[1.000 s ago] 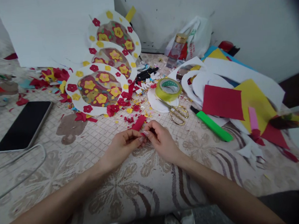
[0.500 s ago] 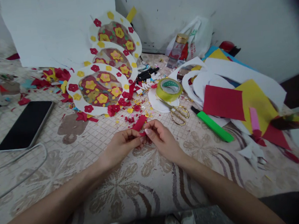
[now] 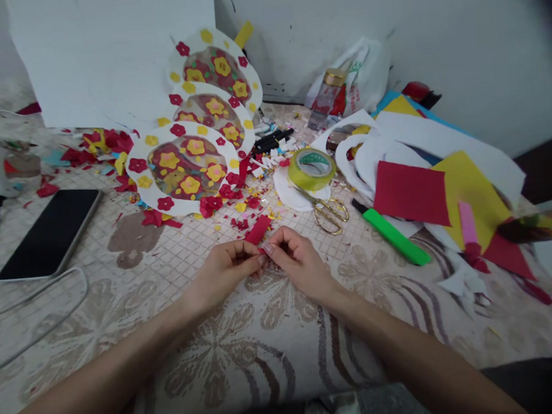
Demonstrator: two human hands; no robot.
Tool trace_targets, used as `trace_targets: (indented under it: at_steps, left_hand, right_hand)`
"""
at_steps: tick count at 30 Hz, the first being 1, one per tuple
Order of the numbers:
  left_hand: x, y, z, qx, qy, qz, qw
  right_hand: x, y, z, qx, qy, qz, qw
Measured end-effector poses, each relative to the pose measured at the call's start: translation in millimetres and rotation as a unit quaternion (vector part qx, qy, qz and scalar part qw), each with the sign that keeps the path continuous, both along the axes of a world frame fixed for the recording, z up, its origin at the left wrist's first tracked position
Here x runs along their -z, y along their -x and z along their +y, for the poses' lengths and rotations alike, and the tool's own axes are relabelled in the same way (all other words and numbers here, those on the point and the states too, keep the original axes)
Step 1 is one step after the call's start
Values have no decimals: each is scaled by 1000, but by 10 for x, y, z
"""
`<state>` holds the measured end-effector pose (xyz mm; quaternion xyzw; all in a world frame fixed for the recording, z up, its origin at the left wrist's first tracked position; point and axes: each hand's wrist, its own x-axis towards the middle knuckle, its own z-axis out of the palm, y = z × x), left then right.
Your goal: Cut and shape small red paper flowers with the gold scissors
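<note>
My left hand [image 3: 226, 267] and my right hand [image 3: 299, 262] meet at the fingertips, low over the patterned cloth. Both pinch a small red paper piece, mostly covered by the fingers. Just beyond them lies a red paper strip [image 3: 258, 229]; whether it joins the held piece I cannot tell. Gold-handled scissors [image 3: 331, 214] rest to the upper right, their blades by a roll of yellow tape [image 3: 311, 168]. Red and yellow paper scraps [image 3: 245, 206] are scattered past my fingers. A white oval frame with paper flowers [image 3: 183, 168] leans at the upper left, two similar ones behind it.
A phone [image 3: 51, 232] and a pale cable [image 3: 82, 277] lie at left. At right are a green utility knife [image 3: 396, 236], red paper [image 3: 410, 192], yellow paper [image 3: 468, 187] and white cutouts. A gold-capped bottle [image 3: 328, 99] stands near the wall beside a plastic bag [image 3: 365, 71].
My right hand's thumb and fingers have shifted slightly left, closer to the left fingertips. The view has tilted a little; the other things stay in place.
</note>
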<state>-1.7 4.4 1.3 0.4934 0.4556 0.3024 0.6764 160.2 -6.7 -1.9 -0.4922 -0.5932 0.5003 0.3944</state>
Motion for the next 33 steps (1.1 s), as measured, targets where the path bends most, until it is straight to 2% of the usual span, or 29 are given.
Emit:
trace_targets:
  at_steps: [5,10,13,16,19,21,23,25,28,30,33]
  left_hand:
    - [-32,-11,6,8,2,-5,1000]
    - [-49,3,2,20,-5,-15,1000]
    - [-36,12,5,19,9,-32,999]
    - [-34,21,17,-1,76,-84,994]
    - [-55,36,31,16,192,-154,969]
    - [-72,47,34,38,251,-187,949]
    - [-84,51,31,56,265,-190,944]
    - [-86,46,25,68,218,-149,962]
    - [-69,31,19,50,57,-45,996]
    - [-50,22,15,37,-34,2,999]
    - [-13,18,12,39,-86,38,995]
  right_hand:
    - [-2,-3,1,10,-3,7,1000]
    - [5,-3,1,-4,36,41,999]
    - [33,5,-11,-5,34,50,998]
    - [50,-10,-14,-17,13,65,998]
    - [29,-62,5,-60,-40,92,993]
    - [1,-101,24,-80,-98,68,990]
    - [-23,-128,38,-80,-152,25,985]
    - [-38,-139,44,-66,-181,-7,981]
    - [-52,-135,42,-44,-177,-75,980]
    - [-61,-126,38,-27,-162,-120,979]
    - [-63,-118,31,-30,-129,-138,982]
